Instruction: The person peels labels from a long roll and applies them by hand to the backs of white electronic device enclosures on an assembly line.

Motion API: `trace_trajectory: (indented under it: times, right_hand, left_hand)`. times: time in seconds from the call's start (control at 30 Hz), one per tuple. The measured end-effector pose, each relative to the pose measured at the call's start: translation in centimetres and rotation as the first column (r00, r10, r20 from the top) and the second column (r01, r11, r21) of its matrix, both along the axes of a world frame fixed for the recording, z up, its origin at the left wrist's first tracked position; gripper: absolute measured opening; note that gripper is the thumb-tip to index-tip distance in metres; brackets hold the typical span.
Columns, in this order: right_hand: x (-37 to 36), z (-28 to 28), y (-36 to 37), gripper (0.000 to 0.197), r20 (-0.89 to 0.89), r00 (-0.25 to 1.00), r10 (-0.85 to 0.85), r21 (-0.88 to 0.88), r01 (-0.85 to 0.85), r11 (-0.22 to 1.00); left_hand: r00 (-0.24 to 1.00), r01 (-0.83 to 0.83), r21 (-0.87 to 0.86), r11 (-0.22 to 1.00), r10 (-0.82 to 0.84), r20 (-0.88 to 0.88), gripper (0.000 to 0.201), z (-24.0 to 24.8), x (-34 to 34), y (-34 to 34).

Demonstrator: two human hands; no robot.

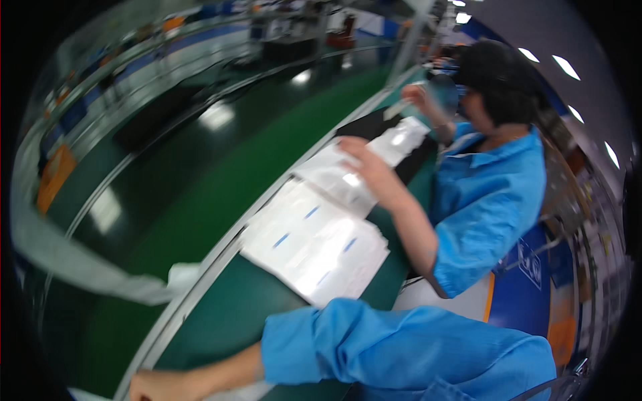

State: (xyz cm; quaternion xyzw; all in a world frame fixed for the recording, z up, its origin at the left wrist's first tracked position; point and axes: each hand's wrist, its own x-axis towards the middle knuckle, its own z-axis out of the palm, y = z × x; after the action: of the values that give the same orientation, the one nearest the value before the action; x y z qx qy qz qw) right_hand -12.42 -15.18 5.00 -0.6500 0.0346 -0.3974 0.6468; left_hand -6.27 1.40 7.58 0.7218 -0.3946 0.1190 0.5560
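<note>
My right arm in a blue sleeve reaches across the lower part of the view. At the lower left edge is my right hand, bent over with its fingers curled. The picture's edge cuts it off, so what it grips, if anything, is hidden. Under my wrist lies a pale sheet of plastic, partly covered by the arm. Beyond my sleeve, a stack of white plastic bags with short blue marks rests on the green bench. My left hand is not in view.
At right a co-worker in blue holds one hand over clear plastic bags and raises the other near a pale strip. A metal rail edges the bench. Beyond it runs a green surface. A white strip hangs at left.
</note>
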Motion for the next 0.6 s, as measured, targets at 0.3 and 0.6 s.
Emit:
trace_trajectory:
  times: [0.3,0.6]
  right_hand:
    - [-5.0,3.4,-3.9,0.022,-0.192,0.892,0.409,0.345,-0.329,0.879]
    - [-4.5,4.8,-2.1,0.023,-0.135,0.951,0.277,0.384,-0.208,0.900]
  left_hand:
    - [0.847,0.431,-0.187,0.883,-0.468,-0.254,0.065,-0.6,0.2,-4.1]
    - [0.807,0.523,-0.170,0.835,-0.549,-0.218,0.064,0.3,0.6,-2.7]
